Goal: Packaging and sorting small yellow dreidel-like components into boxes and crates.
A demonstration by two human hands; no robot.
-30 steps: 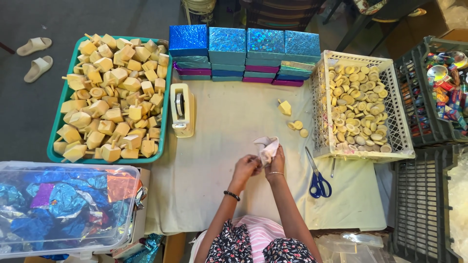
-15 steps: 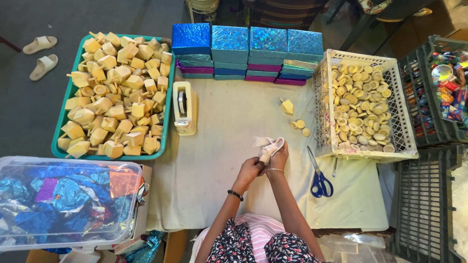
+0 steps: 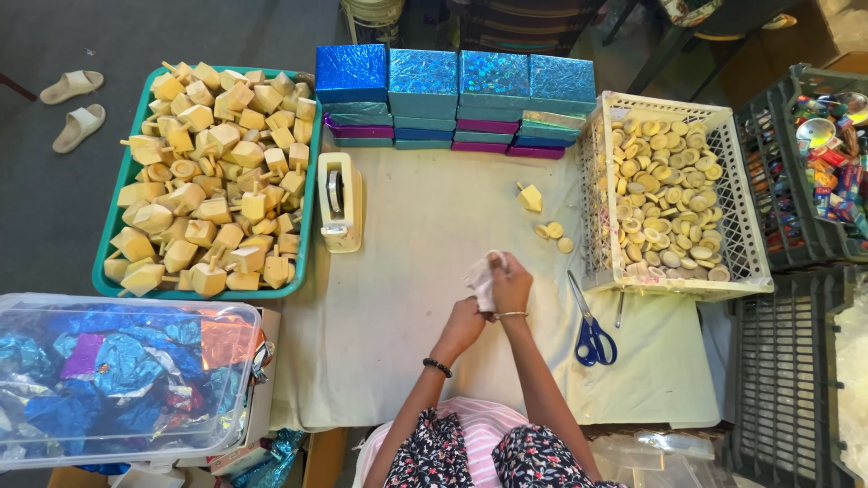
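Both of my hands meet over the middle of the cloth-covered table point(image 3: 407, 226). My right hand point(image 3: 512, 282) and my left hand point(image 3: 463, 325) grip a small object wrapped in white paper point(image 3: 481, 280); what is inside is hidden. Just beyond my hands lie a loose wooden spinning top point(image 3: 530, 197) and three small wooden discs point(image 3: 553, 235). Blue-handled scissors point(image 3: 588, 323) lie to the right of my right wrist.
A green tray point(image 3: 116, 199) heaped with wooden tops stands at the left, with a cream tape dispenser point(image 3: 338, 201) beside it. Shiny blue and purple boxes point(image 3: 452, 95) are stacked at the back. A white basket point(image 3: 592, 194) of wooden discs stands at the right. A clear bin point(image 3: 127, 380) of foil sits at the near left.
My hands have turned and worked the white paper around the object, staying in about the same place. The view has shifted slightly.
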